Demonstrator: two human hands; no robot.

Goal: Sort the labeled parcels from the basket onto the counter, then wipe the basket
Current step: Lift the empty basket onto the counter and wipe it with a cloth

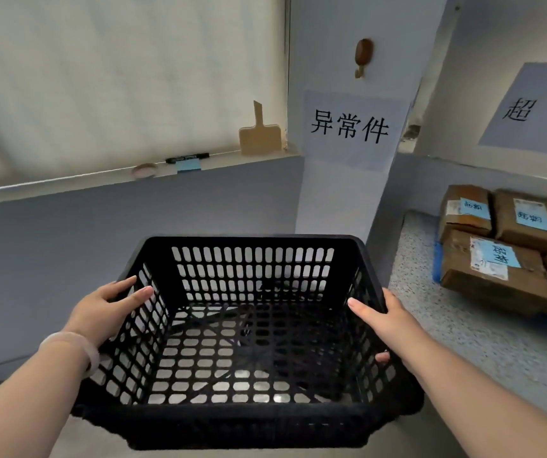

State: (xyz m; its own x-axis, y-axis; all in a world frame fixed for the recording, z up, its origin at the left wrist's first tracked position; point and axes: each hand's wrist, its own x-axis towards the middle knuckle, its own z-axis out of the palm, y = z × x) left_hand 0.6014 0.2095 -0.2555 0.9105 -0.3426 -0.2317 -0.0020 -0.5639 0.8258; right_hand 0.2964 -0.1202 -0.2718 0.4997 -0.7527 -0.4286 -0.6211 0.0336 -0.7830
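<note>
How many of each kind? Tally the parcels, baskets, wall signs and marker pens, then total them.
parcels: 5, two cut off by the frame edge
basket: 1
wall signs: 2
marker pen: 1
Total: 9

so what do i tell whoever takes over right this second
Left hand grips the basket by its left wall, right hand by its right wall.
The basket holds nothing.
Labeled parcels are stacked on the counter at right.
Done: sorting, by the look of it.
Left: wiping the basket.
</note>
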